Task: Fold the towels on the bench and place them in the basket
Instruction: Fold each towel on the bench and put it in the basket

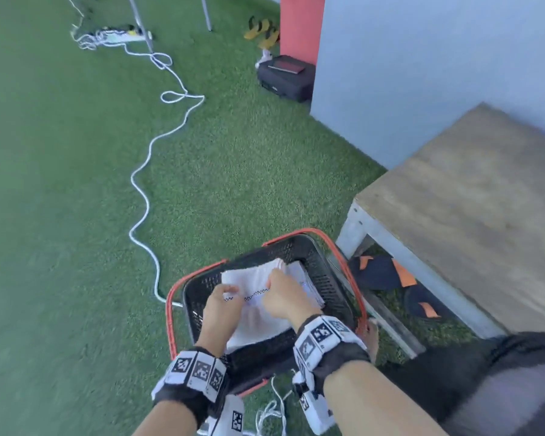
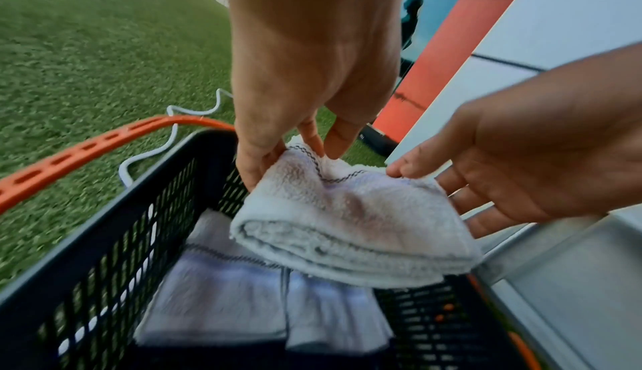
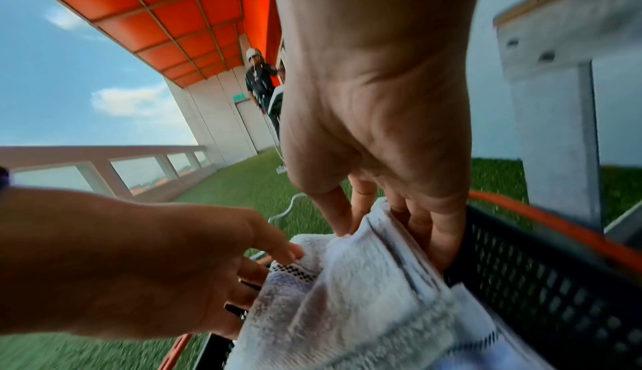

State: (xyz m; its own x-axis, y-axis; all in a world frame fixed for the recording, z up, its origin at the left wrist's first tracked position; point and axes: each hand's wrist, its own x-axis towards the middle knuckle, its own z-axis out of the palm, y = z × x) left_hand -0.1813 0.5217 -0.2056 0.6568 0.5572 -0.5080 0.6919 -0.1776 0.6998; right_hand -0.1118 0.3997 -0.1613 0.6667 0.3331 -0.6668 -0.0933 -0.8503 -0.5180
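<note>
A folded white towel (image 1: 258, 322) with a dark stitched band hangs just above the floor of the black basket (image 1: 324, 278), which has red handles. My left hand (image 1: 221, 297) pinches the towel's left edge, thumb on top. My right hand (image 1: 280, 294) grips its right edge, thumb above and fingers underneath. In the left wrist view the towel (image 2: 347, 225) hangs between the left hand (image 2: 295, 153) and the right hand (image 2: 434, 183), over folded towels (image 2: 215, 293) lying in the basket. The right wrist view shows the right hand (image 3: 382, 225) close to the basket's wall (image 3: 538, 280).
The wooden-topped bench (image 1: 469, 199) stands to the right of the basket, with dark and orange sandals (image 1: 387, 272) under it. A white cable (image 1: 145, 199) snakes over the green turf to the left. A black case (image 1: 285, 77) sits by the wall. A person (image 3: 259, 79) stands far off.
</note>
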